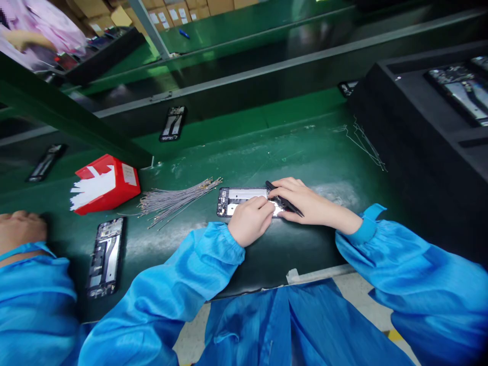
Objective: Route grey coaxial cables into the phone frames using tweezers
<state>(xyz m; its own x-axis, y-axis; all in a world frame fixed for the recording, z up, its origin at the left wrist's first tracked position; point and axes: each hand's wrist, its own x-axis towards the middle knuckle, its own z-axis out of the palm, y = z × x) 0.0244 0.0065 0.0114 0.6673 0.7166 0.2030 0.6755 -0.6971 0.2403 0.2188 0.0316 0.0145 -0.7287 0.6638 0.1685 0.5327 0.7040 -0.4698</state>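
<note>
While both of my hands rest on the phone frame near the middle of the green tabletop, everything else lies around that frame; far to its left, at the picture's edge, a co-worker's hand sits closed above a blue sleeve; just right of that hand, and still well left of the frame, a second phone frame lies lengthwise near the tabletop's front edge; above it a red box with white strips poking out stands tilted; between the red box and my frame a bundle of thin grey wires fans out, its tips almost reaching the frame's left end; behind the frame, farther back on the belt, another frame lies alone; my left hand presses down on the frame's lower edge, fingers curled, its grip clenched on nothing I can make out beyond the frame itself; my right hand covers the frame's right end and its grip is closed on black tweezers, which slant across my fingers with the tip at the frame; well right of the frame a black foam tray holds more frames in its recesses.
</note>
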